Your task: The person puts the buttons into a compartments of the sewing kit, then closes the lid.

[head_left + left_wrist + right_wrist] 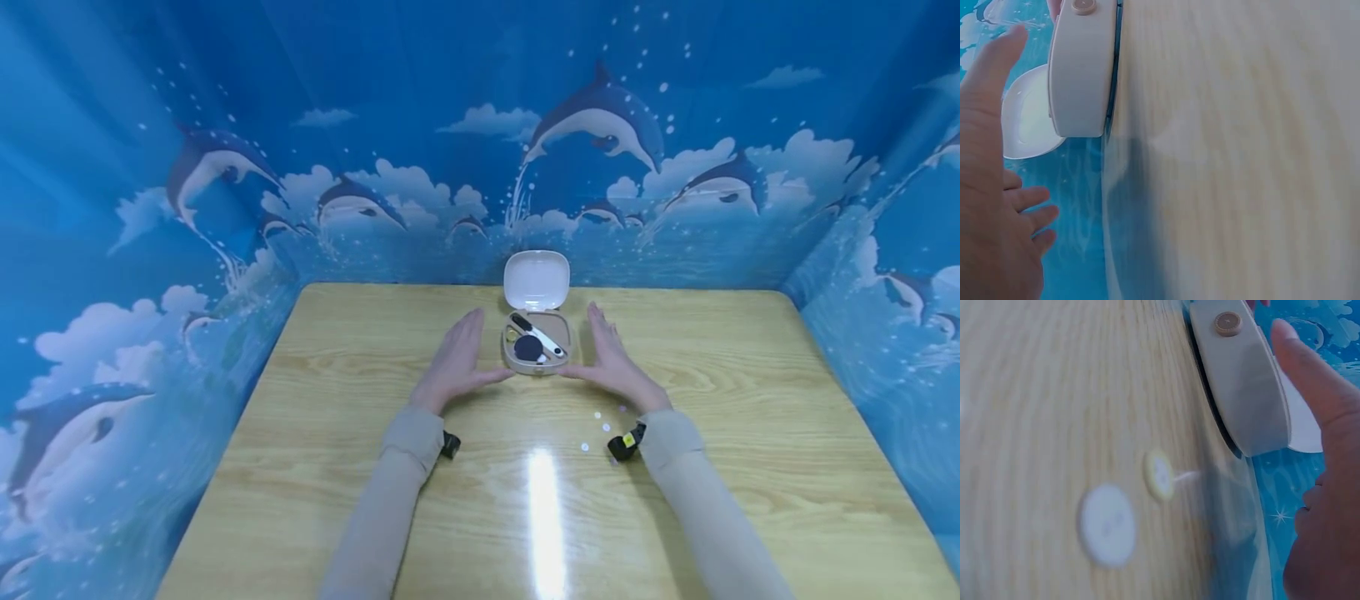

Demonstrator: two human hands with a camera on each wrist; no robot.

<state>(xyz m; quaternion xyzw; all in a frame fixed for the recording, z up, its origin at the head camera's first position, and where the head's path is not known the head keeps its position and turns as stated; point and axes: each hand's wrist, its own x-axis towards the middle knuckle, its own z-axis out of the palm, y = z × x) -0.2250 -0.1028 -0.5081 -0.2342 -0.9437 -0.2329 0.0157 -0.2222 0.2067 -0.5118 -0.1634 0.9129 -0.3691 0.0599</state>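
A small beige box (519,365) stands near the table's far edge, its white-lined lid (537,280) raised behind it. Inside lie a slim white tool (548,342) with a dark end, a dark round piece (528,348) and a small yellowish item (512,335). My left hand (456,360) is at the box's left, fingers extended, thumb reaching toward the front left corner. On the other side, my right hand (617,368) mirrors it, its thumb by the front right corner. Both wrist views show the box's front wall (1082,75) with a brown button-like clasp (1228,324).
Several small buttons lie loose on the wooden table (360,400) near my right wrist, among them a white button (1109,525) and a yellow-rimmed button (1160,475). A blue dolphin-print curtain (420,100) surrounds the table's back and sides.
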